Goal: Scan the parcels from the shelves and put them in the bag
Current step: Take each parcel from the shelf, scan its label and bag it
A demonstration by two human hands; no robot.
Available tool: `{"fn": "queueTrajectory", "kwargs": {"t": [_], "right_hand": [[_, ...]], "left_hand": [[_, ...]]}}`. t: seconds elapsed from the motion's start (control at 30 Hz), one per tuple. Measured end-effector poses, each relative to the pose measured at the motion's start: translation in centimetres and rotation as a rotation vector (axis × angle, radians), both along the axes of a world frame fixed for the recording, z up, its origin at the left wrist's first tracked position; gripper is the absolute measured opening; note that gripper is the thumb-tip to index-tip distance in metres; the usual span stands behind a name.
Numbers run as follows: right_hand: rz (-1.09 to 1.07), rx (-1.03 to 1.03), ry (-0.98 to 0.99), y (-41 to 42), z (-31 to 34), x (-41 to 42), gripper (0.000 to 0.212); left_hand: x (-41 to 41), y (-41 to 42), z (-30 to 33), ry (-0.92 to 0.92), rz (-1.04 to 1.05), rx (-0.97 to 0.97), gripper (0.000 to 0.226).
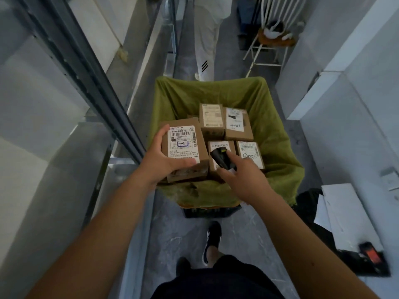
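A single wide-angle view came from the person's head, facing forward and steeply down an aisle. It sat close above both bare forearms, which reached in from the bottom edge toward the green fabric bag (278, 134) at the middle of the frame. The grey metal shelf frame (90, 83) bent along the left edge, and the grey marbled floor (172, 234) filled the bottom.
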State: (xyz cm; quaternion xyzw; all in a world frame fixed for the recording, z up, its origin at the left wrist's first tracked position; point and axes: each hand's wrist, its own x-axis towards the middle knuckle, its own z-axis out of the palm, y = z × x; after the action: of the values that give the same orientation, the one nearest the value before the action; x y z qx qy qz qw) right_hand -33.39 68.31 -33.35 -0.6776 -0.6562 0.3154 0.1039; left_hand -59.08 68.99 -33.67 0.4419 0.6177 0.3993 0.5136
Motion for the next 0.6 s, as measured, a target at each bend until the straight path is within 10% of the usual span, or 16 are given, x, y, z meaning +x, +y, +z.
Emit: {"fn": "queueTrajectory", "kwargs": {"t": [0.6], "right_hand": [[0.039,-0.075,-0.090,17.6,-2.2,-2.7,0.076]], "left_hand": [[-3.4,18.7,-3.6,0.174,-0.105,-0.168,0.141]]}}
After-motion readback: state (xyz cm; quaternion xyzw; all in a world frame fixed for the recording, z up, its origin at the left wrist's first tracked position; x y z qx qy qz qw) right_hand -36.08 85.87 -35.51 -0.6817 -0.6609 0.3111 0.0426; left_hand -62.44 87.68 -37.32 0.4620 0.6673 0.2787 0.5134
